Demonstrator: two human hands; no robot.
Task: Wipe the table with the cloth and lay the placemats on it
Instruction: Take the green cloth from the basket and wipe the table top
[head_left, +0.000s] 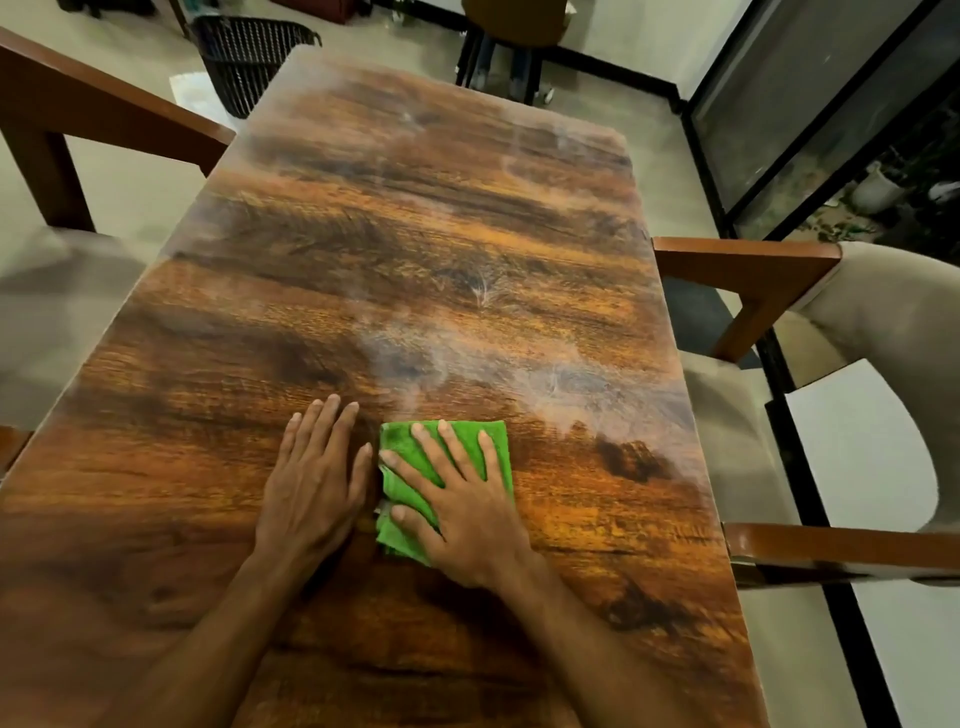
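Wiping was underway: right hand (457, 499) pressed flat, fingers straight, on folded green cloth (447, 447) at near-centre of wooden table (363, 234); left hand (314, 478) rested flat and empty beside it. Hazy smears remained farther out, no placemats visible, laying judged not started

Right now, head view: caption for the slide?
Right hand presses green cloth on wooden table; left hand flat beside it.

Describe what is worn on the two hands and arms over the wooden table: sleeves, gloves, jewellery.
The left hand and right hand wear no gloves or rings. The left forearm and right forearm are uncovered too: no sleeve, watch or bracelet shows up to the picture's bottom edge. The fingernails look short and unpainted.
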